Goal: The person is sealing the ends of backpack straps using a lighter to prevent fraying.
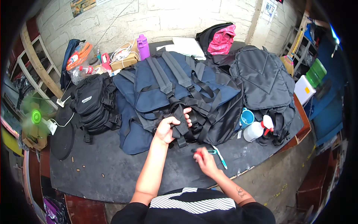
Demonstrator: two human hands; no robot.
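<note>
My left hand (167, 127) is closed around a bunched black webbing strap (180, 128), whose loose end hangs below the fingers. This strap hangs at the lower end of a navy blue backpack (153, 80) with grey shoulder straps, lying on the pile. Lower and to the right, my right hand (206, 161) is closed on a small red object (198, 152); blur hides its kind. Just beyond that hand lies a slim tool with white and teal parts (221, 156) on the black tabletop (179, 171).
A black backpack (93, 104) stands left, another (263, 74) right. By the latter are a red-and-white spray bottle (254, 130) and a blue cup (247, 117). Behind the pile stand a purple bottle (143, 47) and a cardboard box (125, 58). A green fan (36, 117) spins far left.
</note>
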